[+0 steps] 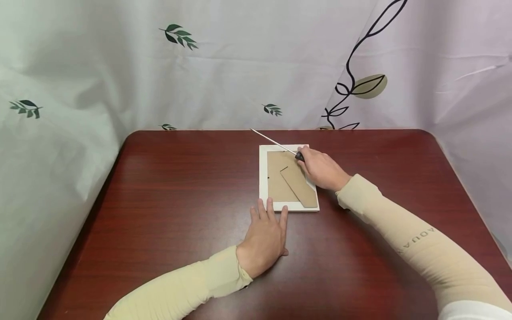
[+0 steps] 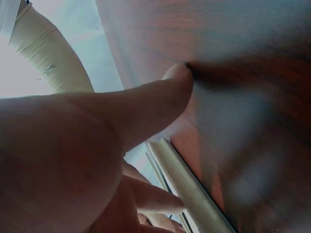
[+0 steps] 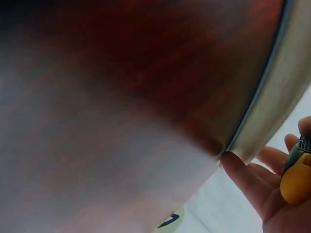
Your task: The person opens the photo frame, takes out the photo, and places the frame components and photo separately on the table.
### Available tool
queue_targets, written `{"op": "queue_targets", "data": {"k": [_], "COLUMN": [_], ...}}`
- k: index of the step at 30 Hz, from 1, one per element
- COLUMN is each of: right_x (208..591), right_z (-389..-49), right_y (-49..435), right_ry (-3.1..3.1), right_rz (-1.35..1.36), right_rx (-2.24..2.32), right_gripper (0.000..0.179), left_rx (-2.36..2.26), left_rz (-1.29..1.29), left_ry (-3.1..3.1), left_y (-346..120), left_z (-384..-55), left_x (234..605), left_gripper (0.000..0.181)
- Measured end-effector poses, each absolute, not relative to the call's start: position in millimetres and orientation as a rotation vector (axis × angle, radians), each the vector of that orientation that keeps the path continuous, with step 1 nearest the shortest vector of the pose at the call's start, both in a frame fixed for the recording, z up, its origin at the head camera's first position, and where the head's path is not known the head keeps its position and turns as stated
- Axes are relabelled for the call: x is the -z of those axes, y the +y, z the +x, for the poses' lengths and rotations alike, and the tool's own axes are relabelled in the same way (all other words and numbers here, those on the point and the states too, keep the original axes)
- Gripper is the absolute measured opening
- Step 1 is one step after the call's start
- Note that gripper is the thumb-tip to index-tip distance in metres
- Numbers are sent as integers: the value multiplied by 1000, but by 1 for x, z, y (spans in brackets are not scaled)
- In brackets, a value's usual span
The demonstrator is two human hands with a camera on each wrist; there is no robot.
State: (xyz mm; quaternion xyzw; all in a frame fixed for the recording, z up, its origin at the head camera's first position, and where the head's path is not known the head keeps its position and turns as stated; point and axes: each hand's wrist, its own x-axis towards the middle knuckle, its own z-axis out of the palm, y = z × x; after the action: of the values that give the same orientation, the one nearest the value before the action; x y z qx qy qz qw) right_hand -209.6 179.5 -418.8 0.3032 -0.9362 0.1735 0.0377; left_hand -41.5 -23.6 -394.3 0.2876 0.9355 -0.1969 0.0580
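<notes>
A white picture frame (image 1: 263, 169) lies back side up on the table, its brown backing board (image 1: 276, 189) and slanted stand leg (image 1: 302, 189) showing. My right hand (image 1: 325, 170) is over the frame's upper right part and holds a screwdriver (image 1: 275, 142) by its handle, black and yellow in the right wrist view (image 3: 296, 179). The metal shaft points up and left past the frame's top edge. One right fingertip (image 3: 229, 159) is right at a frame corner. My left hand (image 1: 264, 240) rests with spread, straight fingers on the frame's lower border, thumb out over the tabletop.
The dark red wooden table (image 1: 172, 191) has rounded far corners. Behind it hangs a pale curtain (image 1: 224, 66) with leaf prints, which also drapes along both sides.
</notes>
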Motion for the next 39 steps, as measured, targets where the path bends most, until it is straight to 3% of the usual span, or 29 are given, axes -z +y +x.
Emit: {"op": "queue_targets", "data": {"k": [25,39], "right_x": [406,407], "right_z": [-213,-207], "right_y": [182,190], "right_ry": [-2965,-2928], "right_rz": [931,897], "right_rx": [-424,-390], "right_gripper": [19,22], "left_rx": [672,255], "left_rz": [983,887], "left_ry": [2934,3043], "left_y": [-29,-40], "left_z": [-48,-64], "left_x": [392,393], "left_gripper": [88,72]}}
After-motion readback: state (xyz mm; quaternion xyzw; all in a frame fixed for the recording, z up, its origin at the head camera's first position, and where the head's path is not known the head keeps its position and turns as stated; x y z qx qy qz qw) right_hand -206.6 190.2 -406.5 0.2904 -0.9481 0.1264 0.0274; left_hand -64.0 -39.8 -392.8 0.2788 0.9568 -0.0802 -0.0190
